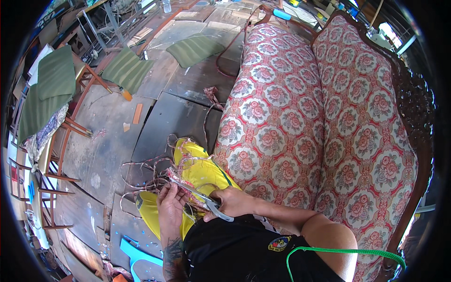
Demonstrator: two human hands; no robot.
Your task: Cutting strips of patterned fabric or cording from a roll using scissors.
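Observation:
In my right hand (232, 201) is a pair of scissors (215, 210), its blades pointing up and left toward my left hand. My left hand (170, 207) is raised beside the blade tips, its fingers closed on a red-and-white patterned cord (173, 175) that looks like fabric piping. More of this cord lies in a loose tangle (152, 165) over my yellow-clad legs (199, 170) and the floor in front. Cord partly hides the blades, so whether they are apart cannot be made out.
Close on my right stands a carved wooden sofa with floral upholstery (286, 108). Chairs with green striped cloth (56, 77) stand at left. Green cloth pieces (195, 48) lie on the board floor (108, 131). A blue plastic piece (134, 254) is at lower left; a green cord (347, 250) crosses lower right.

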